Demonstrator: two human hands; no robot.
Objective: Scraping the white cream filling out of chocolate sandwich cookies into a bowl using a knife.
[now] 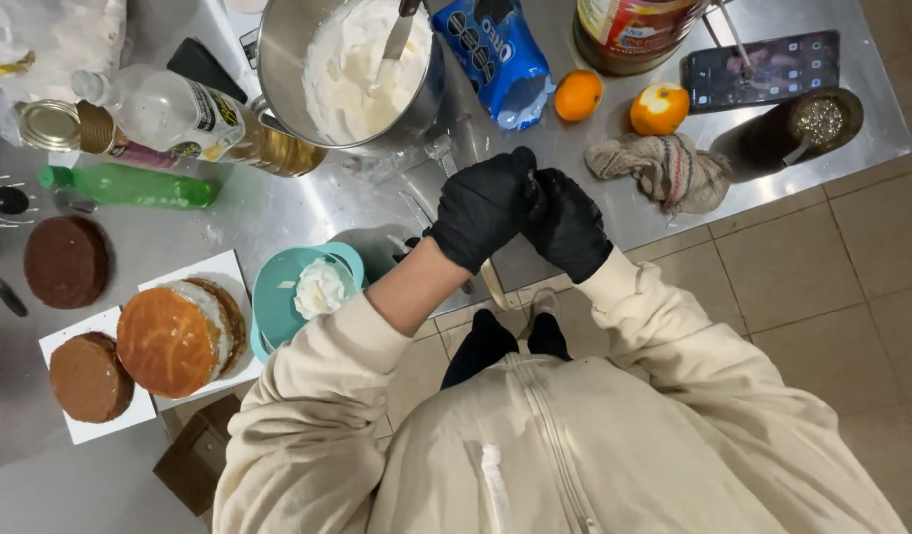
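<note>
Both my hands wear black gloves and meet over the front edge of the steel table (278, 213). My left hand (480, 210) curls its fingers against my right hand (571, 227), and the two touch. Whether anything small sits between them is hidden. A pale handle (493, 287) pokes out below my left hand. Closest to my left forearm is a teal bowl (278, 297) with a dollop of white cream. Farther back stands a large steel mixing bowl (278, 69) full of whipped cream, with a spatula (396, 40) standing in it.
At the left lie a layered cake (169, 341) on white card and two brown cake layers (65, 262) (88, 378). The table also holds bottles (130, 186), a blue cookie pack (495, 54), two oranges (577, 96), a cloth (663, 168) and a phone (762, 69). Tiled floor lies below.
</note>
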